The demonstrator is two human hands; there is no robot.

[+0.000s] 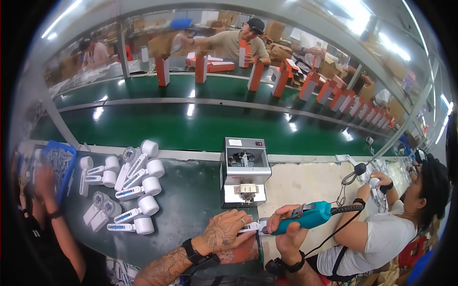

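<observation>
Teal electric screwdriver (307, 216) in closed right hand (288, 233) grip, left hand (224, 232) clamping white part (250, 228) at its tip

My left hand (224, 231) and right hand (286, 229) meet at the near edge of the bench (191, 200), directly in front of me. The left hand rests on a small workpiece (248, 229); the right hand holds a powered screwdriver (305, 215) lying sideways, its tip touching that piece, its cord (343, 209) running off to the right. Just behind my hands stands a box-shaped screw feeder (244, 171). Left of it, a cluster of handheld devices (131, 190) lies spread on the bench, and further left sits a tray (59, 167). Behind the bench runs a conveyor belt (200, 128); upright boxes (255, 76) stand in a row on its far side. One person sits at my right, another at my left.
</observation>
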